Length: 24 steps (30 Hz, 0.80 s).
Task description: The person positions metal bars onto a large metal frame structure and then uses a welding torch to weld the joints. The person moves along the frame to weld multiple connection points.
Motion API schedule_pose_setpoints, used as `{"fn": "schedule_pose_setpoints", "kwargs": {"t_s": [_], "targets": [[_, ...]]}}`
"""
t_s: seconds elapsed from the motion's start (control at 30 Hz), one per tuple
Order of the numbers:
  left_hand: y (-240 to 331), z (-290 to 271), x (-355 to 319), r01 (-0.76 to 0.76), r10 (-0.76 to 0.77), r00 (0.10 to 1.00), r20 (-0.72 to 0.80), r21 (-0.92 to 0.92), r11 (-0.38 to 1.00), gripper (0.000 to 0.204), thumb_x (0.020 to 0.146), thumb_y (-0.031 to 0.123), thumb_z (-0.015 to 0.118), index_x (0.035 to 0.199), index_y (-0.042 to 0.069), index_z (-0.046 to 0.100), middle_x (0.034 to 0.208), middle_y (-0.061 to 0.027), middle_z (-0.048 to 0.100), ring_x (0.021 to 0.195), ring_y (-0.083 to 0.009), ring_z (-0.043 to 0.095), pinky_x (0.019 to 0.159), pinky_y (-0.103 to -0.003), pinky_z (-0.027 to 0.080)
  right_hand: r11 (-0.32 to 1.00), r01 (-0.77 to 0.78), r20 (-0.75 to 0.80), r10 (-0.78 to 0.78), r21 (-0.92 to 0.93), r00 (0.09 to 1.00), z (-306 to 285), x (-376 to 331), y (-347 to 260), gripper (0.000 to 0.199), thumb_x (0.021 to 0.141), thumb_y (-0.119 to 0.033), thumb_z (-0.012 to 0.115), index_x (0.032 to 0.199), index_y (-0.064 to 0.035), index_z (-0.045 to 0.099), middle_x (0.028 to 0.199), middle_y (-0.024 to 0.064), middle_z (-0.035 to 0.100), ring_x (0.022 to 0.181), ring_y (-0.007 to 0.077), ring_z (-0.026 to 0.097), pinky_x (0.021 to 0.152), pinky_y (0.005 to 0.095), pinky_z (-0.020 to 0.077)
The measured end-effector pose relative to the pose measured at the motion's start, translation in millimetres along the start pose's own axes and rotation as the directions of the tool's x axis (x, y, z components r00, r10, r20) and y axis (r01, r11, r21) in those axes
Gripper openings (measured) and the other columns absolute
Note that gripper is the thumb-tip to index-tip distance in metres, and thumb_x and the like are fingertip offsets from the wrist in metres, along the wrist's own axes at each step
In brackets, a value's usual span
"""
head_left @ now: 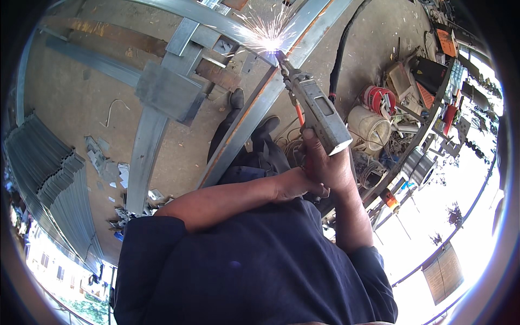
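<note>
My right hand [326,162] is wrapped around the rear of a long grey welding gun [317,105], thumb on its side. My left hand [297,185] is closed just below, against the right hand and wrist. Its fingers are partly hidden, so what it grips does not show. The gun points up and away, its tip at a bright arc [272,44] throwing sparks. The glare sits where a long steel beam [253,116] meets a crossing steel beam [216,20]; it hides the joint itself. A thin orange-red hose or rod [299,115] runs beside the gun.
Flat grey steel plate [165,92] rests on the beams at left. Stacked corrugated sheets [51,187] stand farther left, near metal scraps [103,162]. At right are a red bucket [377,101], a whitish bucket [369,127], clutter and a black cable [340,57]. A shoe [265,125] shows beside the beam.
</note>
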<state>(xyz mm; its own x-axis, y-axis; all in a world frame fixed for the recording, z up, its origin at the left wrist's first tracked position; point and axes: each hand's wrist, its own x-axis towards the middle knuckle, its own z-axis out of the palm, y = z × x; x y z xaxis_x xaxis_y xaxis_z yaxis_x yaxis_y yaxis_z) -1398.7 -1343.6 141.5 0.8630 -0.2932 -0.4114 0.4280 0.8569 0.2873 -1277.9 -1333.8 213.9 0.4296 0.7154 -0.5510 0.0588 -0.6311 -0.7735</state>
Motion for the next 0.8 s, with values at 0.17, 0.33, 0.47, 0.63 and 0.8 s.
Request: {"fn": "schedule_pose_setpoints", "kwargs": {"t_s": [0.17,0.33,0.47,0.63,0.8], "targets": [[2,0,-2,-0.007,0.007,1.0,0.008,0.023,1.0,0.031,0.085,0.013,0.077,0.112,0.0,0.069,0.106,-0.0093,0.072,0.102,-0.0145,0.065,0.093,-0.032,0.05,1.0,-0.003,-0.004,0.003,-0.017,1.0,0,-2,0,0.034,0.099,-0.031,0.068,0.114,-0.0011,0.061,0.078,0.0019,0.065,0.067,0.009,0.061,0.057,0.0254,0.0491],[4,1,-3,-0.001,0.001,1.0,0.016,0.012,1.0,0.033,0.085,0.014,0.077,0.113,0.0,0.069,0.106,-0.0092,0.072,0.103,-0.0148,0.065,0.094,-0.032,0.05,1.0,-0.014,-0.001,0.014,-0.008,1.0,-1,-2,-1,0.035,0.099,-0.032,0.068,0.114,-0.0011,0.061,0.079,0.002,0.065,0.067,0.0091,0.061,0.057,0.0255,0.0492],[3,2,-3,-0.022,0.022,1.0,0.014,0.017,1.0,0.033,0.085,0.015,0.077,0.114,0.0,0.069,0.107,-0.0091,0.072,0.103,-0.0148,0.065,0.095,-0.032,0.05,1.0,-0.007,-0.004,0.007,0.002,1.0,1,-4,-4,0.035,0.099,-0.031,0.068,0.115,-0.001,0.061,0.081,0.0021,0.066,0.069,0.0091,0.062,0.058,0.0255,0.0492],[5,2,-4,0.013,-0.013,1.0,0.02,0.018,1.0,0.033,0.085,0.015,0.077,0.114,0.0,0.068,0.106,-0.0086,0.072,0.102,-0.0144,0.065,0.094,-0.032,0.05,1.0,-0.001,-0.005,0.001,-0.012,1.0,0,-4,-3,0.034,0.099,-0.03,0.068,0.116,-0.0009,0.061,0.082,0.002,0.065,0.07,0.0092,0.061,0.058,0.0255,0.0492],[4,2,-4,0.029,-0.029,0.999,0.014,0.035,0.999,0.033,0.086,0.016,0.077,0.113,0.0,0.068,0.105,-0.0083,0.071,0.102,-0.0143,0.065,0.093,-0.031,0.05,1.0,-0.015,-0.006,0.015,0.001,1.0,1,-5,-7,0.034,0.099,-0.029,0.069,0.117,-0.0007,0.061,0.084,0.0016,0.065,0.071,0.0091,0.061,0.059,0.0258,0.0494]]}}
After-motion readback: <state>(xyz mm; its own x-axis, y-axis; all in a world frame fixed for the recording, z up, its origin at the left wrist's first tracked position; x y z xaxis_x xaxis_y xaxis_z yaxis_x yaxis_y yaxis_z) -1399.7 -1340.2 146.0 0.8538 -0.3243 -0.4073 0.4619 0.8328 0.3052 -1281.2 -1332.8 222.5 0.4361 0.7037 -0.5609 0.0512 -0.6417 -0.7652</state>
